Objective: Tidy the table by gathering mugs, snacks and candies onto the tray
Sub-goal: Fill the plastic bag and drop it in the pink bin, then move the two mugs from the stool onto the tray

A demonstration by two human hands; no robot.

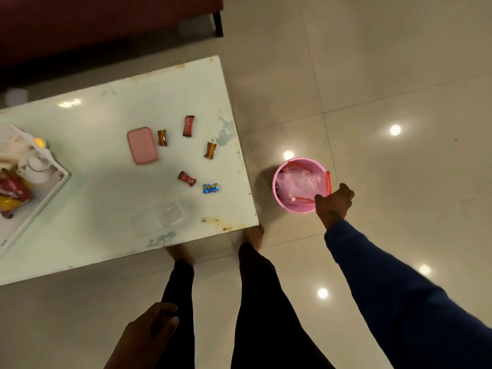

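At the rim of the pink bin [299, 206], on the floor at about 3 o'clock from the table corner, the right hand [335, 202] is curled over the near edge. Its fingers appear closed, possibly pinching a red-edged clear wrapper [328, 183] that stands against the rim, but whether they clamp it or merely rest there cannot be told. The left hand [149, 332] hangs loosely beside the leg at 6 o'clock, fingers half-curled and holding nothing visible.

Procedure, judged from the layout: release the waste fully inside the bin so nothing hangs over the rim, then return to the table [114, 230].

Remaining items: five candies lie loose, well apart from one another. Two red ones [188, 125] [187, 178], two brown-and-red ones [162, 137] [210, 150] and a blue one [210, 188] surround the area at 3 o'clock from a pink lid [142, 145]. A clear container [162, 217] sits near the table's front edge.

The tray [50, 193] stands at 9 o'clock on the table, already carrying white mugs [37, 169] and red snack packets [14, 189]. Gather the candies in one hand first, then carry them across, so the tray is approached once.
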